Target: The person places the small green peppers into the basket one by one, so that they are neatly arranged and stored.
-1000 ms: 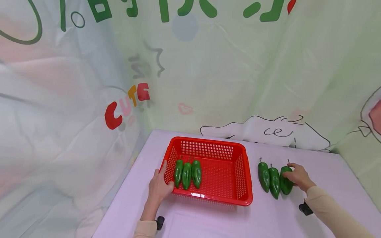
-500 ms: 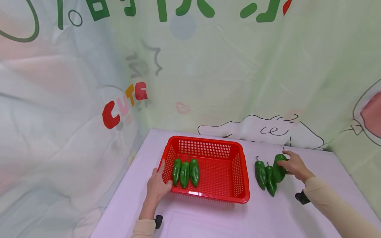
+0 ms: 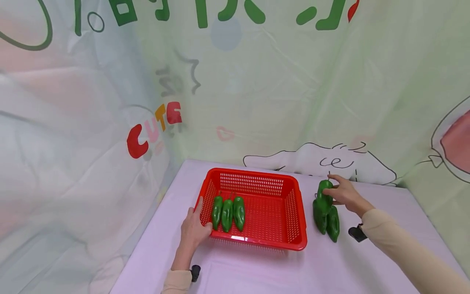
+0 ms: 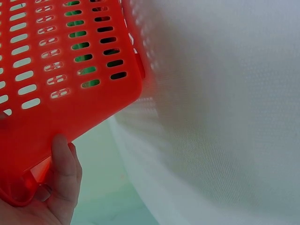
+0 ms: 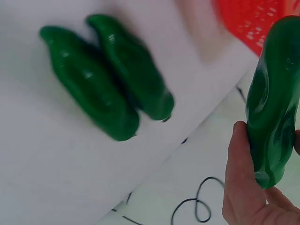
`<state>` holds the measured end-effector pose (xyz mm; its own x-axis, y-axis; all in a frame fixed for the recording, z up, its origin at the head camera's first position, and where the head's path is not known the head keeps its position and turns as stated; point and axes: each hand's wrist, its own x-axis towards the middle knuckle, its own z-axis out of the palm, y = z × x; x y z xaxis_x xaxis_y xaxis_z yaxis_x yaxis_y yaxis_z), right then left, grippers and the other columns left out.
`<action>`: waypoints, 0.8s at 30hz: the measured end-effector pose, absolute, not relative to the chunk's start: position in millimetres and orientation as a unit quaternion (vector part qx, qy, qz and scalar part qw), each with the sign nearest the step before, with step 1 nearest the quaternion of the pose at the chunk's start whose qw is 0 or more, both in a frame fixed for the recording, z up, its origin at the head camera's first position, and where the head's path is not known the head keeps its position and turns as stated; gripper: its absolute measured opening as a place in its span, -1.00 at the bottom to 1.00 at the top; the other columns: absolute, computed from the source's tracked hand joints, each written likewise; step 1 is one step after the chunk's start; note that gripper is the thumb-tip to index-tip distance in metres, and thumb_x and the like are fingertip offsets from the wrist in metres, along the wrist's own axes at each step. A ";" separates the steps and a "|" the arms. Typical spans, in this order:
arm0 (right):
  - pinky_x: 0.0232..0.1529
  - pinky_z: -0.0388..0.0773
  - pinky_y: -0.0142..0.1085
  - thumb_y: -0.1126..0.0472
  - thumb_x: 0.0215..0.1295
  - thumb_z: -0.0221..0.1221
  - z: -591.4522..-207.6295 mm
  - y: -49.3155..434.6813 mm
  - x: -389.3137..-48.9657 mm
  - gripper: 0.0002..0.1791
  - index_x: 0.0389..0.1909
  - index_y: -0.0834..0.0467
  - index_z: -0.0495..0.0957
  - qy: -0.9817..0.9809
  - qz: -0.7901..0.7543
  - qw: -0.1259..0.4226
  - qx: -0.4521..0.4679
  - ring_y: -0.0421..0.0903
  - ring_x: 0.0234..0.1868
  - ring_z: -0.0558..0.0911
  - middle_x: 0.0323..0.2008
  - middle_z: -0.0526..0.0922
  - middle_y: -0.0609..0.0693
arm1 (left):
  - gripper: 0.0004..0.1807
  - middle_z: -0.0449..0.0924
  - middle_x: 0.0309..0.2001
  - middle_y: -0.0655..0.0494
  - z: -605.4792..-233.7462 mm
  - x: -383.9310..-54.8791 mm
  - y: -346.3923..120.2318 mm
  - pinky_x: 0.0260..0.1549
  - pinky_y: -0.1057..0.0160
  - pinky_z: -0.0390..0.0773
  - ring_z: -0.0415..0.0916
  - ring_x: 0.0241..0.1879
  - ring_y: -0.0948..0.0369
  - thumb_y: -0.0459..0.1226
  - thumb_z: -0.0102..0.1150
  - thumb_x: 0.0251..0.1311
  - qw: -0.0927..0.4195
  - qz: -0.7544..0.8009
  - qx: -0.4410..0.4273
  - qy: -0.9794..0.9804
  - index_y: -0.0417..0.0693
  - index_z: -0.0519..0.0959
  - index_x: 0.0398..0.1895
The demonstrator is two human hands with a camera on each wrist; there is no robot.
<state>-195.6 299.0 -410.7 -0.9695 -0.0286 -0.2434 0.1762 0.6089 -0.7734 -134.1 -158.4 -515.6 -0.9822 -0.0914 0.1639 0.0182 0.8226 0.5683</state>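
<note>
Pale printed curtain (image 3: 235,94) is filling the background of your head view, with lilac-white table (image 3: 238,271) running across the bottom centre.

Held green pepper (image 3: 324,196): right of centre, stem pointing up, standing near vertical over the table. Your right hand (image 3: 346,194) is grasping it from the right side, thumb and fingers pinching its upper part. In the head view it's partly covering the two loose peppers; the right-wrist view is showing a gap between it and them.

Those two are lying side by side on the table: dark pepper (image 3: 319,221) just below the held one, second pepper (image 3: 333,224) just right of that.

Red basket (image 3: 263,214) is sitting at centre frame, apart from the loose pair. Three peppers are lying in a row along its left side: outer pepper (image 3: 217,212), middle pepper (image 3: 227,215), inner pepper (image 3: 239,213).

Your left hand (image 3: 194,226) is gripping the basket's lower-left corner; the left-wrist view is showing fingers curling at the rim.

Beige sleeves (image 3: 407,249) are covering both forearms. Colored CUTE lettering (image 3: 138,141) is showing left of centre; green characters (image 3: 123,11) are running along the top edge.
</note>
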 end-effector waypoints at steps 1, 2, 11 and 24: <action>-0.05 0.54 0.13 0.32 0.34 0.07 -409.0 294.6 -196.3 -0.17 0.47 0.47 -0.15 0.889 -0.441 0.116 0.039 0.43 0.08 0.51 0.20 0.19 0.67 | -0.02 0.40 -0.20 -0.10 -515.5 -134.1 -158.6 -0.36 0.10 0.53 0.36 -0.45 0.13 -0.21 0.20 -0.13 0.093 -0.297 0.019 -0.950 0.00 0.17 0.53; -0.05 0.54 0.14 0.31 0.34 0.08 -407.4 290.4 -196.9 -0.17 0.47 0.46 -0.15 0.889 -0.441 0.117 0.036 0.42 0.08 0.51 0.20 0.19 0.66 | -0.02 0.40 -0.20 -0.10 -515.4 -134.2 -158.8 -0.36 0.10 0.53 0.36 -0.45 0.13 -0.21 0.21 -0.13 0.093 -0.297 0.019 -0.950 -0.01 0.18 0.53; -0.07 0.59 0.06 0.32 0.35 0.06 -395.7 254.5 -205.2 -0.18 0.51 0.37 -0.13 0.879 -0.458 0.127 0.020 0.29 0.03 0.58 0.22 0.25 0.59 | -0.03 0.39 -0.22 -0.09 -515.1 -133.8 -160.0 -0.38 0.12 0.51 0.34 -0.46 0.13 -0.20 0.21 -0.13 0.097 -0.293 0.020 -0.951 -0.01 0.19 0.52; -0.07 0.60 0.01 0.35 0.38 0.02 -389.3 201.2 -215.4 -0.23 0.52 0.37 -0.10 0.857 -0.493 0.150 0.006 0.30 0.09 0.55 0.23 0.27 0.58 | -0.02 0.40 -0.20 -0.08 -514.8 -134.4 -158.4 -0.36 0.11 0.53 0.34 -0.43 0.14 -0.20 0.22 -0.14 0.095 -0.299 0.015 -0.949 -0.02 0.19 0.52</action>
<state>-215.4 201.2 -389.3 -0.9552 -0.1363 -0.2629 0.1586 0.5142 -0.8429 -134.4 -158.4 -514.8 -0.9815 -0.0855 0.1716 0.0282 0.8209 0.5704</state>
